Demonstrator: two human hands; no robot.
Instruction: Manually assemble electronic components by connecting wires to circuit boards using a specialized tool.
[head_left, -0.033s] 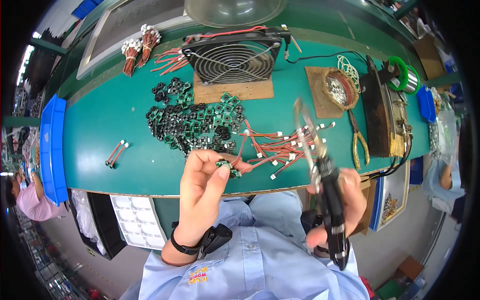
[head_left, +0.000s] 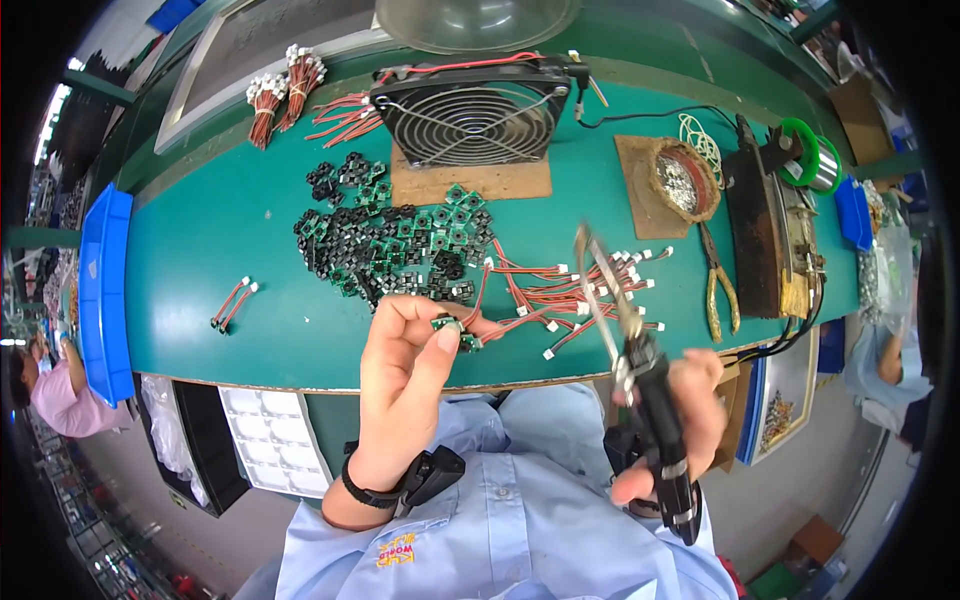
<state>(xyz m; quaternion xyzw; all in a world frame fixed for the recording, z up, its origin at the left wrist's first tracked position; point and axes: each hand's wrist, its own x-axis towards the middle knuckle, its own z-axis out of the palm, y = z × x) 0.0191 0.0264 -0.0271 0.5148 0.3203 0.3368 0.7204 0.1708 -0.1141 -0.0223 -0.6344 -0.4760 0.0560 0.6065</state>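
Note:
Between the thumb and fingers of my left hand (head_left: 405, 355) is a small green circuit board (head_left: 445, 323) with red and dark wires. A second small board (head_left: 468, 343) shows just under the fingertips. My right hand (head_left: 695, 410) is wrapped round a black soldering gun (head_left: 655, 400), blurred by motion. Its metal tip points up and away, over the red wire leads (head_left: 550, 290) with white connectors. Beyond my left hand lies a heap of small black and green boards (head_left: 390, 245).
A black fan (head_left: 470, 125) stands at the back. Pliers (head_left: 715, 290), a round pot of silvery bits (head_left: 683, 185) and a solder spool (head_left: 815, 160) are at right. Two wired boards (head_left: 232, 305) lie at left by a blue tray (head_left: 105, 295). Bundled wires (head_left: 300, 85) lie far left.
The soldering gun's tip has swung a little left and toward me. My left hand keeps its hold on the circuit board. The whole view has shifted slightly.

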